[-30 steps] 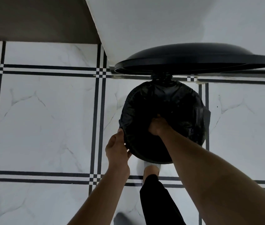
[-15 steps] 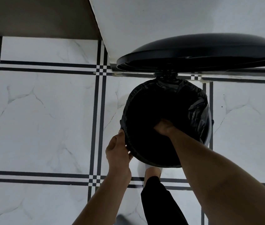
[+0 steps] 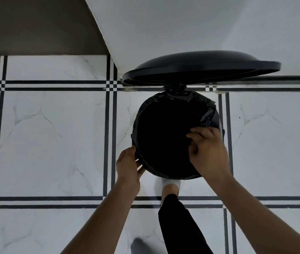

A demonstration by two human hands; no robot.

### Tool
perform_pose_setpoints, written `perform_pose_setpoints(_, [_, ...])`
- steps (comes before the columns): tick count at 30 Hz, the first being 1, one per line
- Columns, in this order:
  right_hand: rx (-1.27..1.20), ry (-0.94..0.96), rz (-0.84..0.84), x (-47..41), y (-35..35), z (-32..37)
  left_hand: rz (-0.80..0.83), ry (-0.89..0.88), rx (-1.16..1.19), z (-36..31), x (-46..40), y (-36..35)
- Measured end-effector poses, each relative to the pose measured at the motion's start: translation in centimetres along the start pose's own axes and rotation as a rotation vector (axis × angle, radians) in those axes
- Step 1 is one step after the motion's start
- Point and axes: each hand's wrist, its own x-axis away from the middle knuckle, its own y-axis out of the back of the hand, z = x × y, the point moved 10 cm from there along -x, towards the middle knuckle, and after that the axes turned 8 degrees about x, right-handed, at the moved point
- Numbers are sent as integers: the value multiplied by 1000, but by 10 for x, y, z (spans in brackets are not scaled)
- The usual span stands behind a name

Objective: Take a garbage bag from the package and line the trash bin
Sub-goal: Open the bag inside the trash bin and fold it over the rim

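My L hand (image 3: 128, 165) pinches the crinkled black plastic garbage bag (image 3: 208, 116) at the round black bin's rim (image 3: 136, 129); R hand (image 3: 209, 151), fingers curled, grips bag at opp. rim; lid (image 3: 200, 67) up.

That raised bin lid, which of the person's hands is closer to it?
Right. The right hand is at the bin's right rim, partway up toward the lid. The left hand grips the bag at the lower-left rim, farther from the lid.

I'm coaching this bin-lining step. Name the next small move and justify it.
Probably fold the loose flap of black plastic garbage bag down over the round black trash bin's rim with the right hand. It is bunched and unseated there, while the left hand pins the smoother left edge.
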Motion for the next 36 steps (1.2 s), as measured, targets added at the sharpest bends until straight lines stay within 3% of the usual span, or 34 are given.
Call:
perform_pose_setpoints(3, [87, -92, -87, 14, 18, -27, -10, -29, -13, -4, 0, 4])
perform_pose_setpoints(8, [-224, -314, -30, 17, 9, -70, -18, -51, -15, -6, 6, 5])
perform_pose_setpoints(14, [-415, -609, -23, 34, 6, -102, 32, -105, -35, -11, 7, 3])
perform_pose_setpoints(20, [-840, -916, 89, 63, -24, -118, 84, -136, -74, -14, 5, 0])
perform_pose_setpoints(25, [-1129, -954, 142, 72, -41, -119, 116, -84, -33, -9, 6, 0])
perform_pose_setpoints(28, [-1316, -1096, 214, 80, -55, -122, 134, -74, -31, -9, 6, 1])
perform_pose_setpoints(31, [-1271, -1142, 176, 78, -61, -131, 139, -63, -21, -8, 5, 1])
perform_pose_setpoints(36, [-1018, -1050, 168, 65, -55, -135, 165, -35, 11, -1, 4, 1])
